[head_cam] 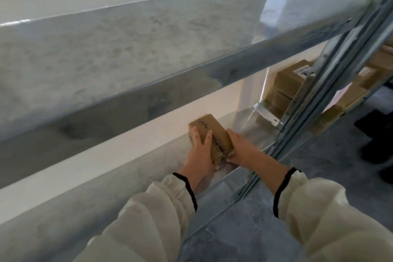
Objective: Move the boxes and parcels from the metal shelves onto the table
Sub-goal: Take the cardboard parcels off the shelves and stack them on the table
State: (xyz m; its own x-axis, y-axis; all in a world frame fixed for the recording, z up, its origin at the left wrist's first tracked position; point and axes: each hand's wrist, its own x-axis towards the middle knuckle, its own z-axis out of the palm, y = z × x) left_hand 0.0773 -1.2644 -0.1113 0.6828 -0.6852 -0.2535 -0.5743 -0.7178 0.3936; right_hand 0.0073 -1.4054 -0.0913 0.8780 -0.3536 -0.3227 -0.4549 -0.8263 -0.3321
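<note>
A small brown cardboard box (pixel 209 132) with dark tape along its top lies on the lower metal shelf (pixel 127 178), near the shelf's front edge. My left hand (pixel 200 153) grips its left side, with fingers laid over the top. On the box's right side my right hand (pixel 240 147) holds it, with the thumb at the near corner. Both arms are in cream sleeves with black cuffs. The table is out of view.
An upper metal shelf (pixel 106 49) runs across above the box. A metal upright (pixel 331 83) stands just right of my hands. Behind it are several stacked brown boxes (pixel 287 85), one with a white label. Grey floor (pixel 255 229) lies below.
</note>
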